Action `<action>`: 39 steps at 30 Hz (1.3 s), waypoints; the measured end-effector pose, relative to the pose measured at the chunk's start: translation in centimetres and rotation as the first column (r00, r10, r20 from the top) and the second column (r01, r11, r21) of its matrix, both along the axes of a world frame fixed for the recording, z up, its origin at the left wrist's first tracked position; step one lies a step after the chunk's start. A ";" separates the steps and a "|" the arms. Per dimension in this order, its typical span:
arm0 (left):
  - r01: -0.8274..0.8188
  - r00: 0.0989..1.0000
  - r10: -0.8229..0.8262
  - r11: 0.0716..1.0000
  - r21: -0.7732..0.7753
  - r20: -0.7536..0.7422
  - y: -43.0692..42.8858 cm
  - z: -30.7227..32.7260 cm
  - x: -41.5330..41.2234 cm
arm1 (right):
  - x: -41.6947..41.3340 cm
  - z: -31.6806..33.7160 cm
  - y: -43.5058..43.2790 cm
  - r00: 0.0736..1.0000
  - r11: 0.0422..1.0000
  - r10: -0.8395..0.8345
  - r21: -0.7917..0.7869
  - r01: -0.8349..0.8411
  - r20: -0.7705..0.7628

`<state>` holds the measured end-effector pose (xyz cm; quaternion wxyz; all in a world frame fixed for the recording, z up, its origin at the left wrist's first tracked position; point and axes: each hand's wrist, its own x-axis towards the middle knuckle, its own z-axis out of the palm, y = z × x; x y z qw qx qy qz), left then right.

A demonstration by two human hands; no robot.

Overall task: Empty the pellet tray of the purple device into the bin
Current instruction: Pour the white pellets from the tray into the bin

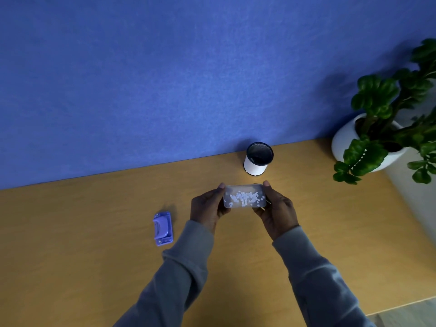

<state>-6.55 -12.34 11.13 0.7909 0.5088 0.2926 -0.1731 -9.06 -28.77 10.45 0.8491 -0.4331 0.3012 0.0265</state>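
Note:
A clear plastic pellet tray [244, 196] with several small white paper pellets in it is held level above the wooden table. My left hand [207, 207] grips its left end and my right hand [276, 210] grips its right end. The purple device [162, 228], a hole punch, lies on the table to the left of my left hand, apart from the tray. The bin [258, 158], a small white cylinder with a dark mesh inside, stands upright just beyond the tray, near the blue wall.
A blue partition wall [165, 79] runs along the table's far edge. A leafy plant in a white pot [368, 142] stands at the right back corner. The table's right edge [405, 194] drops off beside the pot.

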 end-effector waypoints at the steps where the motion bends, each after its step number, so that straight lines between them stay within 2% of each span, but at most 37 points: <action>1: 0.005 1.000 -0.005 1.000 0.002 0.001 -0.2 -0.1 0.1 | 0.2 0.0 -0.2 1.000 1.000 0.009 -0.020 -0.009 0.002; 10: 0.042 0.998 -0.044 0.998 0.044 0.042 -2.1 -0.4 2.4 | 1.9 -0.1 -1.8 0.999 0.994 -0.047 -0.098 0.048 0.010; 12: 0.063 0.995 -0.071 0.992 0.111 0.071 -2.5 -0.5 3.2 | 2.5 0.0 -2.1 0.997 0.992 -0.075 -0.097 0.076 0.009; 14: 0.081 0.985 -0.117 0.961 0.266 0.123 -2.8 -1.1 4.1 | 3.1 0.0 -2.5 0.995 0.990 -0.100 -0.096 0.100 0.007; 17: 0.083 0.945 -0.242 0.828 0.554 0.220 -3.0 -2.1 5.2 | 4.4 -0.1 -3.3 0.989 0.986 -0.145 -0.084 0.145 0.006; 20: 0.087 0.858 -0.455 0.587 0.805 0.239 -3.1 -3.5 6.7 | 5.9 -0.6 -4.2 0.980 0.977 -0.197 -0.083 0.198 0.022; 25: 0.074 0.805 -0.572 0.362 0.929 0.158 -3.3 -6.4 8.7 | 8.3 -1.4 -5.6 0.967 0.963 -0.253 -0.090 0.255 0.031; 28: 0.010 0.756 -0.647 0.159 0.987 0.097 -3.5 -8.1 9.2 | 9.4 -2.0 -6.1 0.962 0.958 -0.271 -0.094 0.271 0.014; 30: 0.014 0.747 -0.664 0.065 0.998 0.032 -3.4 -9.2 9.4 | 9.9 -2.3 -6.4 0.959 0.954 -0.285 -0.094 0.283 -0.001; 33: 0.041 0.738 -0.674 0.004 0.999 -0.028 -3.4 -11.0 9.7 | 10.5 -2.9 -6.8 0.952 0.948 -0.306 -0.095 0.302 -0.021; 39: 0.029 0.713 -0.700 -0.026 0.999 -0.039 -2.8 -13.9 10.1 | 11.0 -4.1 -7.4 0.945 0.943 -0.324 -0.089 0.320 -0.032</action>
